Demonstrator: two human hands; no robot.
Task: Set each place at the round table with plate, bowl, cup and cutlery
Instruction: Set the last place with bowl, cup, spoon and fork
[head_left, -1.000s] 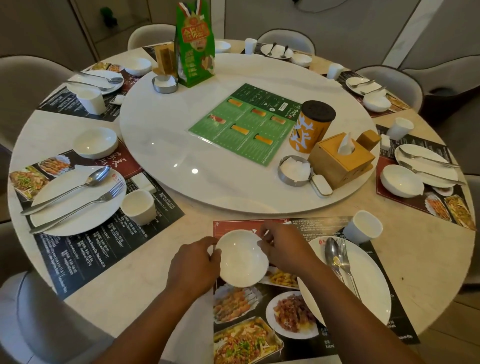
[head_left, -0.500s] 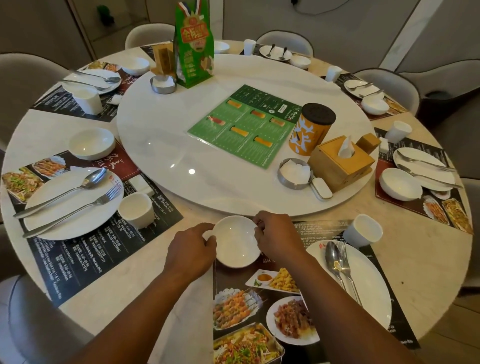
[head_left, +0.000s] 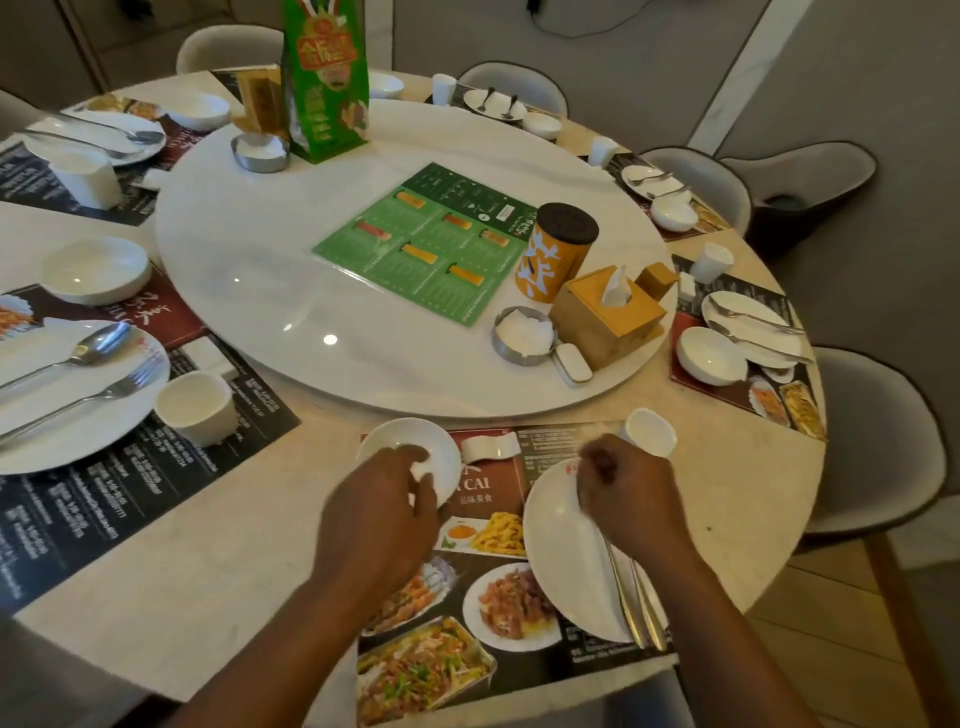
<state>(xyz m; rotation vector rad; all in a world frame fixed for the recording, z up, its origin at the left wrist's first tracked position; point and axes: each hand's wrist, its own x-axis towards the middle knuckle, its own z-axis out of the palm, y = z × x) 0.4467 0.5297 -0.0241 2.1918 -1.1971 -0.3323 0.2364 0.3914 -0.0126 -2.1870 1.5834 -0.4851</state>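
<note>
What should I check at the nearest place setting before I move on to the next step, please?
1. Bowl set down on the placemat, at its top left corner: ok, though the left hand is on it.
2. Plate on the placemat's right side: ok.
3. Cutlery on the plate: handles visible, ok; the heads are hidden under the right hand, so their alignment: cannot tell.
4. Cup above the plate: present, ok.
5. White rest between bowl and cup: present, nothing on it.
6. Hands clear of the setting: not ok, both are over it.
</note>
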